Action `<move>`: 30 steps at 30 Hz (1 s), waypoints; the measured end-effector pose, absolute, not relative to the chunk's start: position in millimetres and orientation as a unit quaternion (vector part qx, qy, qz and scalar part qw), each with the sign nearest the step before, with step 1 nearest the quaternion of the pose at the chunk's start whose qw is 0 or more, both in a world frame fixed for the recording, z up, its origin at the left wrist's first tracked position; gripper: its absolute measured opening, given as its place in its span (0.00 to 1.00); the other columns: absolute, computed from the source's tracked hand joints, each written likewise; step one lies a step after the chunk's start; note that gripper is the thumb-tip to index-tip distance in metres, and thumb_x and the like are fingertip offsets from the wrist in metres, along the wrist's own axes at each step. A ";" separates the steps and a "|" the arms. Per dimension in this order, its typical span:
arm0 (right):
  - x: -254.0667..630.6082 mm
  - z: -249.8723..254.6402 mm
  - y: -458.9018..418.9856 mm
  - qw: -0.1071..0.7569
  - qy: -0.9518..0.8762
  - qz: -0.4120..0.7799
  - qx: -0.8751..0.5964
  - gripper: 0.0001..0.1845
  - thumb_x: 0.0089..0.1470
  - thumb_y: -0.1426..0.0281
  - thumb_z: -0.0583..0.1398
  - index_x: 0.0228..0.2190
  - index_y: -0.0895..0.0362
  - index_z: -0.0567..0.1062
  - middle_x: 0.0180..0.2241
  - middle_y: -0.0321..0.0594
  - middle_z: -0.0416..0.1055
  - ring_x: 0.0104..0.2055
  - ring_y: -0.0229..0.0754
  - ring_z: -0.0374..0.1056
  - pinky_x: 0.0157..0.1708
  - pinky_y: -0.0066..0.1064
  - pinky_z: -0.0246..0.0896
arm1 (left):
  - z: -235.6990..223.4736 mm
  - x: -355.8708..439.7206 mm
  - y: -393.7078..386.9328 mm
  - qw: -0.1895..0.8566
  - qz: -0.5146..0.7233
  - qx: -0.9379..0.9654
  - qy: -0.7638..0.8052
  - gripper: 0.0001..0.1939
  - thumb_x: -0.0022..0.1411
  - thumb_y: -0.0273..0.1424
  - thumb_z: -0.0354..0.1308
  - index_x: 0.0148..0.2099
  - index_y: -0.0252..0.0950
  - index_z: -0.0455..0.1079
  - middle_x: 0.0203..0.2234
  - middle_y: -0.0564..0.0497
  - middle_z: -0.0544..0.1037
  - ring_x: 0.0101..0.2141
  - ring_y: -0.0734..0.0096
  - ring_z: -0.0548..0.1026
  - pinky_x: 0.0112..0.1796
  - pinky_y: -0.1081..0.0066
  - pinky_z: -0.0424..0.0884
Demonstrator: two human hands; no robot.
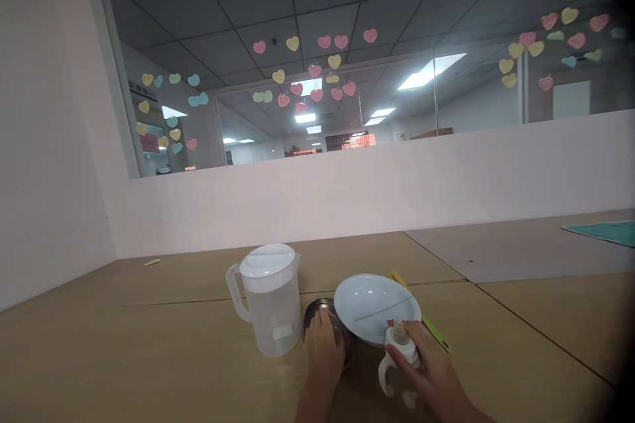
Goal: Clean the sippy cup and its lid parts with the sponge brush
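My right hand (431, 367) is closed around what looks like a baby bottle (401, 337), with a pale teat on top, a white collar and curved side handles. My left hand (325, 350) lies over a shiny metal bowl (322, 305), fingers bent at it and covering much of it. A glossy white bowl (372, 301) sits between and beyond my hands, partly overlapping the metal bowl in view. Left of my left hand stands a translucent lidded pitcher (272, 310) with its handle to the left.
Behind the white bowl, a yellow piece (398, 279) and a green piece (436, 334) stick out, partly hidden. A teal cloth (608, 232) lies at the far right of the wooden table (173, 357). A white wall (297, 201) with a window above borders the back.
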State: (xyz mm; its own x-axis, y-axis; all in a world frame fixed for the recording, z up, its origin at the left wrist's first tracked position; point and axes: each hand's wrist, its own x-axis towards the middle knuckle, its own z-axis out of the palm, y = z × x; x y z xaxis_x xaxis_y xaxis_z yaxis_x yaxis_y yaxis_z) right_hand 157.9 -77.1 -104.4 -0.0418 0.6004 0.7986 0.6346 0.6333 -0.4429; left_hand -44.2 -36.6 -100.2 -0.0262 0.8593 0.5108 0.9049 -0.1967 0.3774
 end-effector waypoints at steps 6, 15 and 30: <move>156.9 -104.8 -75.2 0.552 -0.723 -0.038 -0.413 0.13 0.52 0.61 0.57 0.38 0.54 0.72 0.33 0.41 0.73 0.36 0.44 0.70 0.34 0.34 0.68 | -87.7 -39.5 -42.1 0.106 -0.391 -0.636 -0.657 0.09 0.51 0.24 0.52 0.37 0.34 0.63 0.32 0.48 0.68 0.37 0.61 0.68 0.39 0.65 0.63; 146.4 -102.4 -80.4 0.559 -0.726 -0.029 -0.400 0.13 0.53 0.62 0.56 0.39 0.53 0.71 0.33 0.42 0.73 0.35 0.43 0.69 0.33 0.32 0.68 | -78.4 -14.8 -67.4 0.248 -0.588 -0.697 -0.326 0.21 0.54 0.29 0.57 0.50 0.34 0.59 0.44 0.41 0.69 0.46 0.60 0.69 0.44 0.61 0.69; 152.3 -110.8 -78.4 0.552 -0.691 0.036 -0.465 0.22 0.53 0.59 0.56 0.48 0.55 0.65 0.46 0.45 0.70 0.46 0.46 0.68 0.43 0.38 0.66 | -85.9 5.5 -76.6 0.117 -0.625 -0.729 -0.253 0.21 0.60 0.26 0.53 0.56 0.35 0.55 0.53 0.39 0.65 0.54 0.61 0.64 0.51 0.57 0.67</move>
State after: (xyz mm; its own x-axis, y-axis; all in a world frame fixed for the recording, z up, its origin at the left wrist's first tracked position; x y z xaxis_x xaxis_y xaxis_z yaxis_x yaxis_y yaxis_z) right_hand 152.3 -78.4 -110.8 0.0412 0.6827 0.7295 0.6037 0.5648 -0.5626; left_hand 5.5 -76.6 -85.9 0.0897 0.2222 0.9709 0.5160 -0.8442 0.1455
